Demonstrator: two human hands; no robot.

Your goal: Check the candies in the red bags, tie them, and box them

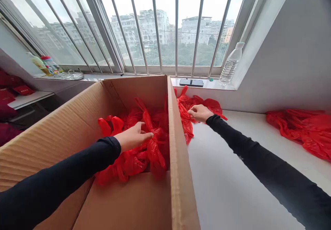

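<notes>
Big wide window [155, 27] with slanted metal security bars [177, 27] takes up the whole back of the room, flat overcast daylight coming through it (pale apartment blocks [150, 25] and some trees outside). A grey stone windowsill [144, 75] runs along under it, with a clear plastic water bottle [231, 64], a flat black phone [191, 82] and a yellow squeeze bottle [38, 63] over at the far left. Plain grey-white wall [297, 51] on the right, smooth white worktop [232, 181] below it, and a low white shelf [29, 98] off to the left.
</notes>
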